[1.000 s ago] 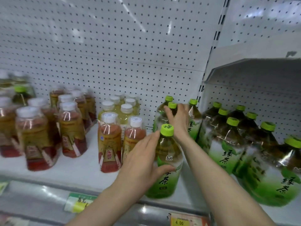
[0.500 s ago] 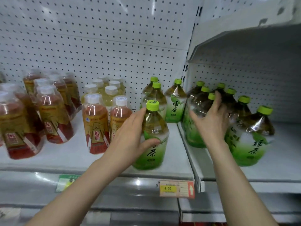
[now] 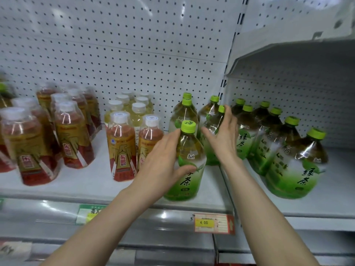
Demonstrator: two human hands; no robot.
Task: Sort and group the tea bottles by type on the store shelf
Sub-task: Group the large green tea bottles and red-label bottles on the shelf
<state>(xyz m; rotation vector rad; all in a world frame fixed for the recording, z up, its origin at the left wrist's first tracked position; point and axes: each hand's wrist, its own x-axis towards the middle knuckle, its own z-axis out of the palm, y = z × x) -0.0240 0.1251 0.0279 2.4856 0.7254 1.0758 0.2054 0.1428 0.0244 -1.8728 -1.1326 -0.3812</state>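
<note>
On the white shelf, my left hand grips a green-capped green tea bottle near the front edge, thumb across its label and fingers at its neck. Behind it stand more green tea bottles. My right hand lies with straight, spread fingers against another green tea bottle, which leans at the gap between the two shelf bays. A group of large green tea bottles fills the right bay. Red tea bottles with white caps stand to the left of my left hand.
Pale yellow tea bottles stand behind the red ones, and more red tea bottles crowd the far left. A pegboard back wall closes the shelf. An upper shelf overhangs the right bay. A price tag hangs on the rail.
My right hand has moved left from the right bay's bottles, and one green tea bottle has come with it to the divide. My left hand keeps its hold on the front bottle.
</note>
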